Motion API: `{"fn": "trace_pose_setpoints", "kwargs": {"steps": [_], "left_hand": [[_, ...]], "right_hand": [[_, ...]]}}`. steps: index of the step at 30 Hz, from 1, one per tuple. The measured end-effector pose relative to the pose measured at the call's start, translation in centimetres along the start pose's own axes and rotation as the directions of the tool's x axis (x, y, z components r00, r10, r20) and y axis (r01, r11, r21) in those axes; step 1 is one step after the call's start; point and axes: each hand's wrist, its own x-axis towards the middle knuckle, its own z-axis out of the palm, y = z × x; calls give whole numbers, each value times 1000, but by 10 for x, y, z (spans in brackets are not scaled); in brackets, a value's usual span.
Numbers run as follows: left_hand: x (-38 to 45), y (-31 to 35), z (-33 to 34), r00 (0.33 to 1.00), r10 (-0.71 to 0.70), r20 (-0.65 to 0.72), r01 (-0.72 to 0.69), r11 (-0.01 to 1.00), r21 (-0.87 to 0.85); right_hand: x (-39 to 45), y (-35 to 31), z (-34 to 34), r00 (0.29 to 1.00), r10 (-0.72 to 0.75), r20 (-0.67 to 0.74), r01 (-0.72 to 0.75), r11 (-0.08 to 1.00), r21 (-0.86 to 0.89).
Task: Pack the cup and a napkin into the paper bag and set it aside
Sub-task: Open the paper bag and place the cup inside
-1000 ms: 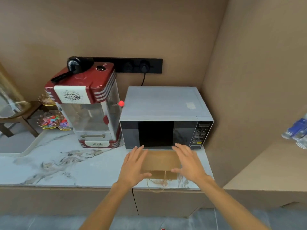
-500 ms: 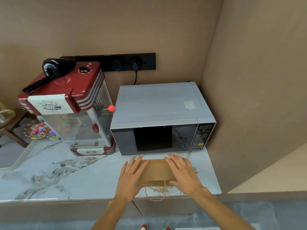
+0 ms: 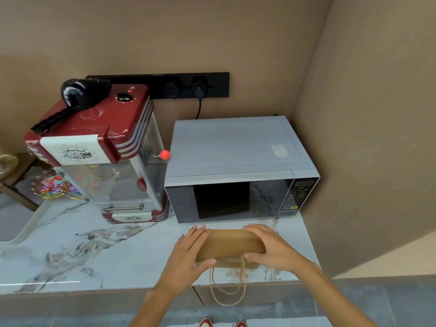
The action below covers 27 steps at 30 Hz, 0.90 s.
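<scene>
Two big appliances stand on the marble bench (image 3: 70, 253): a grey microwave (image 3: 238, 171) and a red popcorn machine (image 3: 99, 149). Just before the microwave lies the paper bag (image 3: 230, 244) (handles dangling off the edge), gripped by the left hand (image 3: 188, 253) and right hand (image 3: 273, 249).

Tan walls (image 3: 212, 38) meet in a corner above a marble counter (image 3: 94, 251); grey floor (image 3: 295, 312) below.

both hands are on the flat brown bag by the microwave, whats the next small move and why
Probably lift and spread the flat brown paper bag open: the left hand and right hand grip its ends, it lies folded, and no cup or napkin shows.
</scene>
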Motion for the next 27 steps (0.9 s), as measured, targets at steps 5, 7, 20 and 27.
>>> {"fn": "trace_pose_setpoints", "kwargs": {"steps": [5,7,20,27], "left_hand": [[1,9,-22,960,-279,0,219,754,-619],[3,11,-29,947,-320,18,241,674,-698],[12,30,-32,878,-476,-55,384,767,-515],[29,44,-48,851,-524,-37,496,824,-275]], "right_hand": [[5,-11,-20,998,19,-65,-12,994,106],[9,-16,-25,996,16,-90,-5,992,124],[30,-32,-40,989,64,-132,-57,997,57],[30,-42,-37,973,59,-221,-47,997,59]]}}
